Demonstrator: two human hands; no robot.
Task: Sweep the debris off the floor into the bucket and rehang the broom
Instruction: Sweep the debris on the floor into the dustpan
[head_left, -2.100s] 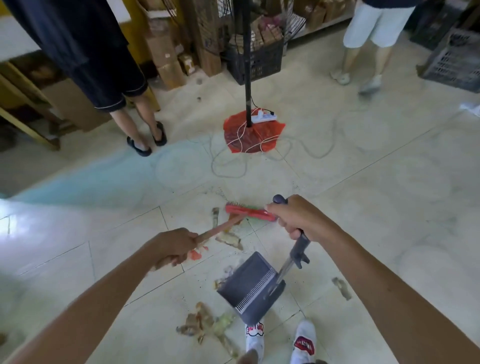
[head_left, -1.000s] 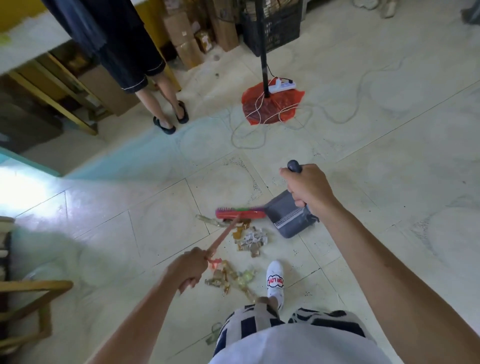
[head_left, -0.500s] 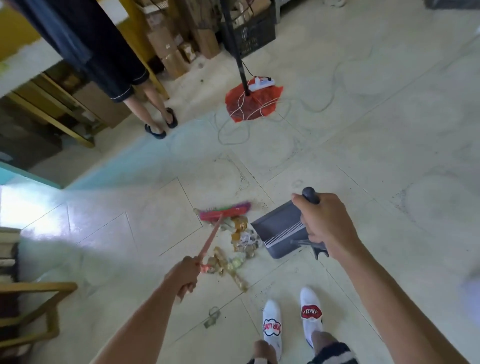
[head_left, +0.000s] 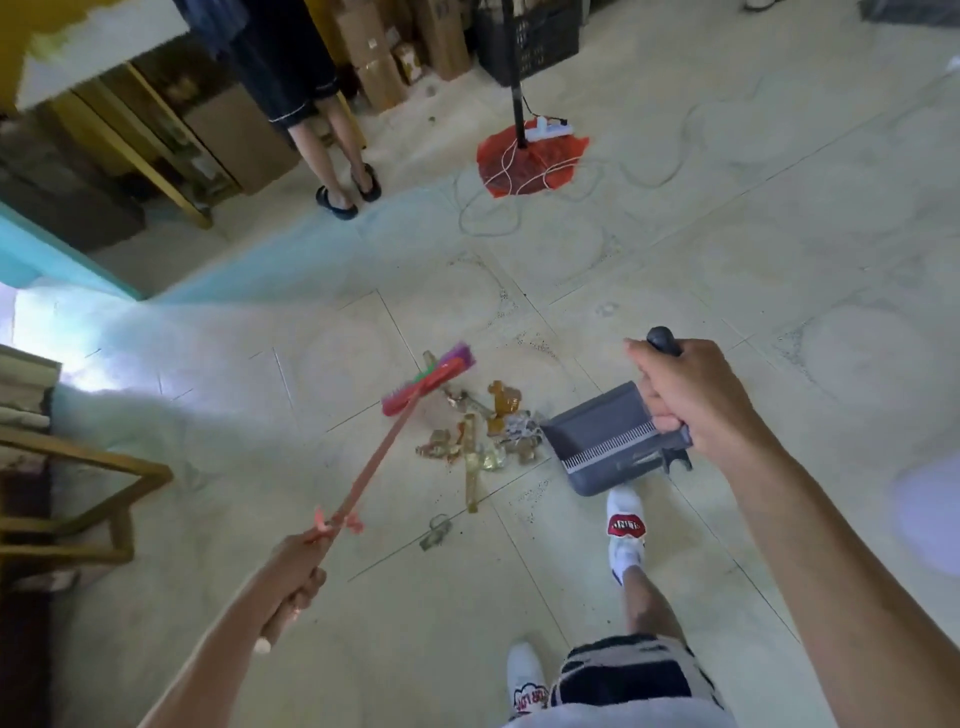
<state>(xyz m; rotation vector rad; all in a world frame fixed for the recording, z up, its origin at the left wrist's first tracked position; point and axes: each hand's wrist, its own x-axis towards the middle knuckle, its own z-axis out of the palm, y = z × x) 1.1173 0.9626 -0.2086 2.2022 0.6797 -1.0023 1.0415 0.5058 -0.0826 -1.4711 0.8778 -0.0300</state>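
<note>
Down on the tiles between your tools sits the debris (head_left: 480, 439), touching the dustpan (head_left: 605, 439) mouth on its right. Your right hand (head_left: 691, 400) clamps the pan's handle; your left hand (head_left: 293, 582) grips the broom (head_left: 395, 434) low, head lifted at the pile's far-left edge. Looks like you'll sweep rightward into the pan.

We see storeroom or shop back area: stacked cardboard boxes (head_left: 384, 57), black plastic crate (head_left: 530, 47), worn tiled floor (head_left: 727, 234), far beyond our hands.
</note>
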